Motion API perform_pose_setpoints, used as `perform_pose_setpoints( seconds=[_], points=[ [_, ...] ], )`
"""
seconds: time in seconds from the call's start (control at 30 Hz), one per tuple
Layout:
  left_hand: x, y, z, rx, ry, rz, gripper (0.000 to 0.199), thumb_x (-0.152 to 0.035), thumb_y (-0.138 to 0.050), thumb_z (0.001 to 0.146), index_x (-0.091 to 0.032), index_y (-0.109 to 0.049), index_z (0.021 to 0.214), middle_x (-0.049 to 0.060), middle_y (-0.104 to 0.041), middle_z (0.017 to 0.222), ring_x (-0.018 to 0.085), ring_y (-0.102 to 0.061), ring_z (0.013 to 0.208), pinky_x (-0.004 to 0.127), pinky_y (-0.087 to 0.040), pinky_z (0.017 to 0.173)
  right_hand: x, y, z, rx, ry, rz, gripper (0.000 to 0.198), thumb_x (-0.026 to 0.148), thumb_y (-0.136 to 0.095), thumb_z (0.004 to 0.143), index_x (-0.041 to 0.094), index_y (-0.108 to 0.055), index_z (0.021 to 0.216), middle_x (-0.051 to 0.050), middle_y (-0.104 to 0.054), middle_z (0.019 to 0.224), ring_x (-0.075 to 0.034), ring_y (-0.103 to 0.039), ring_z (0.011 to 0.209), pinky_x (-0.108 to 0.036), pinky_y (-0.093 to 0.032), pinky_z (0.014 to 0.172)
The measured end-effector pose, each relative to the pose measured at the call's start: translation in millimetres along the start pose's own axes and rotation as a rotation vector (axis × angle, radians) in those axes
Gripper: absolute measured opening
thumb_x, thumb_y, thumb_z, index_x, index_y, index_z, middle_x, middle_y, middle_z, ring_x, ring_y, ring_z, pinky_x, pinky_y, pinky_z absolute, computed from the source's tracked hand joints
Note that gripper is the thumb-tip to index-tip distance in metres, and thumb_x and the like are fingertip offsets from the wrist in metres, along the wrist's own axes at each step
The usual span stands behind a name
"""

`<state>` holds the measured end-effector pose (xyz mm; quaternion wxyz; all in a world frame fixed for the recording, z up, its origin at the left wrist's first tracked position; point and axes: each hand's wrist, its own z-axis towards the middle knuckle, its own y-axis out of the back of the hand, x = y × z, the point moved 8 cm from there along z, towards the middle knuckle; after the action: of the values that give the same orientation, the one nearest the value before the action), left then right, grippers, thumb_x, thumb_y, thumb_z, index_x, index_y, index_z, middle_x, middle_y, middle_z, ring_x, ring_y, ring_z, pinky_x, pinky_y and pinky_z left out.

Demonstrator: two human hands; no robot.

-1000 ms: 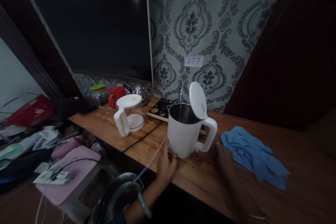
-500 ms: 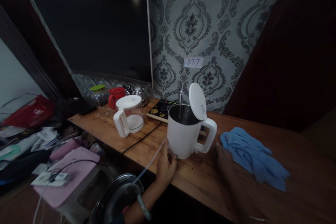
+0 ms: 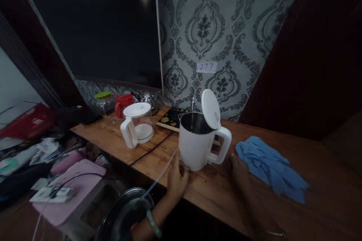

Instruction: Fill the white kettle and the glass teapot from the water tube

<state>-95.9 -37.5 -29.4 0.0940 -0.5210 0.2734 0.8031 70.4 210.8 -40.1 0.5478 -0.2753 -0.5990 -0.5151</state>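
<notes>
A white electric kettle stands on the wooden table with its lid tipped up and its handle toward the right. A thin metal spout rises behind it, and a stream of water runs into the kettle's dark inside. My left hand is closed against the kettle's lower left side, thumb and fingers at its base. Beside the handle, my right hand rests on the tabletop, fingers loosely stretched and holding nothing. A crumpled blue cloth lies just right of it.
A clear tube runs from near the kettle into a metal-rimmed pot below the table edge. Left are a glass jug with white lid, a red jug, a green-lidded jar, and a black patterned cooktop.
The view has shifted slightly, so everything sits a little further left. Both hands and the kettle keep their places, and water still runs into the kettle.
</notes>
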Motion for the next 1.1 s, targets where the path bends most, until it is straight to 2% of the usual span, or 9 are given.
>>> perform_pose_setpoints(
  seconds=[0.33, 0.5, 0.67, 0.77, 0.83, 0.93, 1.1],
  points=[
    [-1.4, -1.1, 0.1, 0.017, 0.011, -0.014, 0.075, -0.03, -0.048, 0.088, -0.012, -0.028, 0.157, 0.003, -0.066, 0.084, 0.018, -0.063, 0.075, 0.032, -0.052, 0.074, 11.5, 4.4, -3.3, -0.053, 0.037, -0.009, 0.068, 0.093, -0.036, 0.07, 0.027, -0.038, 0.051, 0.002, -0.039, 0.048, -0.017, -0.037, 0.053, -0.032, -0.029, 0.049],
    [-2.4, 0.8, 0.1, -0.001, 0.013, -0.011, 0.074, -0.03, -0.05, 0.087, -0.014, -0.031, 0.157, 0.002, -0.065, 0.083, 0.018, -0.063, 0.075, 0.032, -0.051, 0.072, 6.0, 0.7, -1.4, -0.002, 0.016, 0.019, 0.071, 0.095, -0.038, 0.069, 0.026, -0.042, 0.053, 0.001, -0.043, 0.05, -0.018, -0.041, 0.054, -0.032, -0.032, 0.05],
    [-3.1, 1.2, -0.5, -0.007, -0.006, 0.0, 0.072, -0.027, -0.049, 0.087, -0.014, -0.032, 0.156, 0.003, -0.066, 0.083, 0.018, -0.062, 0.073, 0.032, -0.051, 0.071, 3.0, 3.0, -0.8, -0.016, 0.005, -0.001, 0.07, 0.094, -0.042, 0.067, 0.026, -0.046, 0.053, 0.0, -0.046, 0.051, -0.018, -0.043, 0.054, -0.032, -0.034, 0.05],
    [-2.1, 1.1, -0.5, -0.01, -0.007, -0.001, 0.072, -0.028, -0.049, 0.088, -0.014, -0.032, 0.157, 0.003, -0.066, 0.084, 0.019, -0.062, 0.073, 0.033, -0.051, 0.072, 9.9, -4.1, -7.1, 0.068, 0.043, 0.103, 0.065, 0.087, -0.051, 0.071, 0.022, -0.057, 0.063, -0.001, -0.053, 0.055, -0.019, -0.05, 0.056, -0.031, -0.038, 0.051],
    [-0.5, 0.5, -0.4, -0.006, 0.001, -0.01, 0.072, -0.03, -0.049, 0.089, -0.014, -0.032, 0.157, 0.004, -0.067, 0.084, 0.019, -0.062, 0.073, 0.032, -0.051, 0.071, 18.4, -9.9, -12.8, 0.147, 0.084, 0.193, 0.061, 0.08, -0.057, 0.074, 0.02, -0.066, 0.08, -0.003, -0.062, 0.064, -0.021, -0.055, 0.06, -0.03, -0.042, 0.053],
    [1.4, 0.5, 0.0, -0.01, 0.004, -0.025, 0.072, -0.034, -0.049, 0.09, -0.014, -0.031, 0.158, 0.004, -0.067, 0.085, 0.019, -0.063, 0.075, 0.032, -0.052, 0.071, 28.4, -13.9, -18.0, 0.222, 0.118, 0.236, 0.064, 0.075, -0.063, 0.072, 0.017, -0.071, 0.1, -0.007, -0.069, 0.076, -0.023, -0.061, 0.065, -0.031, -0.047, 0.056],
    [4.4, 1.8, 0.3, -0.034, -0.005, -0.009, 0.074, -0.036, -0.048, 0.09, -0.009, -0.032, 0.157, 0.006, -0.069, 0.086, 0.02, -0.064, 0.076, 0.034, -0.053, 0.073, 33.6, -20.5, -20.7, 0.328, 0.14, 0.167, 0.064, 0.076, -0.067, 0.066, 0.016, -0.077, 0.088, -0.008, -0.07, 0.069, -0.027, -0.065, 0.069, -0.035, -0.052, 0.061]
  ],
)
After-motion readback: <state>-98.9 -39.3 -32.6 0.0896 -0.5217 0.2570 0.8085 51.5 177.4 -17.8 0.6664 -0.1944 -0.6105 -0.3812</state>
